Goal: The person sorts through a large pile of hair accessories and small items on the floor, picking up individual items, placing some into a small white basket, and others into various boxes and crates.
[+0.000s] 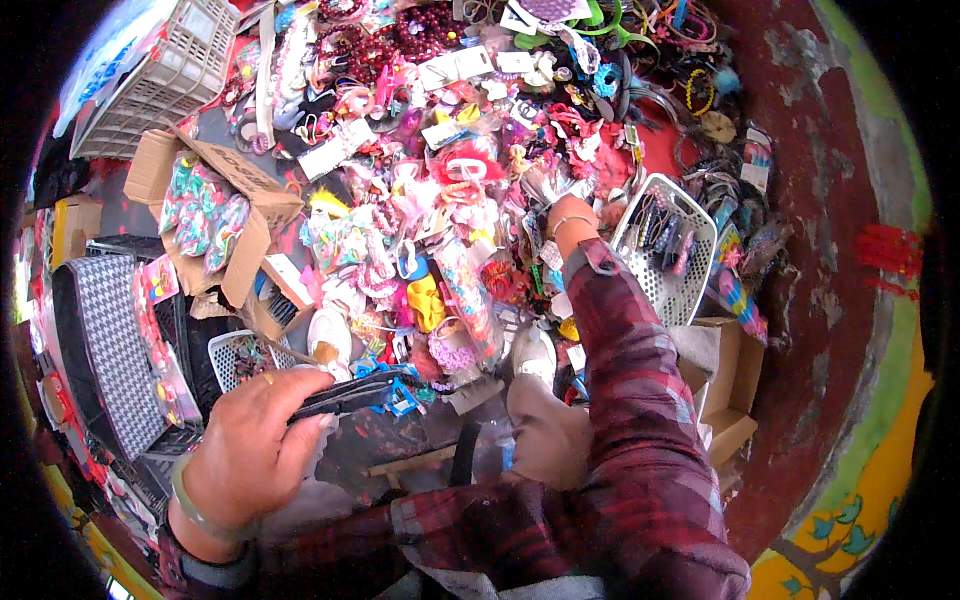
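Observation:
My left hand (262, 442) is closed around a dark, flat, band-like strip (352, 393), pinched between thumb and fingers at the lower left. It hangs above the near edge of a wide heap of hair accessories (400, 200). My right arm stretches forward, and my right hand (572, 215) is down at the heap beside a shiny, clear-looking packet (545, 188). Its fingers are too hidden to show whether they grip anything. Close to that hand stands a white perforated basket (660, 290) with dark hair pieces inside. A yellow scrunchie (426, 304) lies nearer me.
At left are an open cardboard box (262, 232) of colourful packets, a pale plastic crate (190, 60) and a houndstooth-patterned bag (110, 350). A small white basket (222, 352) stands behind my left hand. Another carton (738, 385) sits at right. My shoes (534, 355) touch the heap's near edge.

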{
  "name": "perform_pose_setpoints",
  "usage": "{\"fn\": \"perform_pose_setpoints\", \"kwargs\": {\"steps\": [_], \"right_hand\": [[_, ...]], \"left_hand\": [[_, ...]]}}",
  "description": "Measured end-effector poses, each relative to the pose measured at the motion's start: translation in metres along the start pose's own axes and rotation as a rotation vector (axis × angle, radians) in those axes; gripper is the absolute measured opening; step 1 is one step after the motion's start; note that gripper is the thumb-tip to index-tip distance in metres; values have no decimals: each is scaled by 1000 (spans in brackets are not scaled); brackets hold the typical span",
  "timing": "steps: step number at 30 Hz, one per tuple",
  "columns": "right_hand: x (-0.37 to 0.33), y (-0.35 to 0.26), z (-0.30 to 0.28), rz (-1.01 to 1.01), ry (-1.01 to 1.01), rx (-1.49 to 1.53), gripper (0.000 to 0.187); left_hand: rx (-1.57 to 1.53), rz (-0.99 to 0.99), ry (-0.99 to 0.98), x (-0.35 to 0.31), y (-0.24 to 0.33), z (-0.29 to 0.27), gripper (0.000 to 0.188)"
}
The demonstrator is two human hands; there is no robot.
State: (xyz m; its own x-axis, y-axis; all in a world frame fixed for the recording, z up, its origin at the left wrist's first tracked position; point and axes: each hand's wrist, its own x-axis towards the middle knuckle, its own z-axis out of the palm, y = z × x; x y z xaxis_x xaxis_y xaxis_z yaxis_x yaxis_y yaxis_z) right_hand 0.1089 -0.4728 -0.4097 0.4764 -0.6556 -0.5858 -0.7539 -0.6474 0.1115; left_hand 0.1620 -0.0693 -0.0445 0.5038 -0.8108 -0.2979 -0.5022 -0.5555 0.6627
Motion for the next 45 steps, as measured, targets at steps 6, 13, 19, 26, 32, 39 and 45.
{"fn": "perform_pose_setpoints", "kwargs": {"steps": [6, 13, 19, 26, 32, 39, 45], "right_hand": [[-55, 6, -76, -307, -199, 544, 19], [-109, 11, -50, -500, -789, 2024, 20], [-131, 3, -37, -389, -767, 2029, 12], [-130, 53, -47, -241, -340, 2057, 16], [-121, 179, -50, -50, 214, 1726, 20], [-106, 188, -12, 245, 177, 1265, 22], [-55, 199, 17, 224, 159, 901, 19]], "left_hand": [[-17, 41, 39, -5, 0, 3, 29], [-20, 51, 54, -9, 1, 5, 25], [-10, 19, 32, -3, 5, 6, 24], [-45, -10, 44, -7, 7, 8, 26], [-18, 19, 65, -9, 4, 9, 26], [-21, -22, 35, -8, 1, 10, 26], [8, 12, 11, -5, 1, 10, 29]]}}
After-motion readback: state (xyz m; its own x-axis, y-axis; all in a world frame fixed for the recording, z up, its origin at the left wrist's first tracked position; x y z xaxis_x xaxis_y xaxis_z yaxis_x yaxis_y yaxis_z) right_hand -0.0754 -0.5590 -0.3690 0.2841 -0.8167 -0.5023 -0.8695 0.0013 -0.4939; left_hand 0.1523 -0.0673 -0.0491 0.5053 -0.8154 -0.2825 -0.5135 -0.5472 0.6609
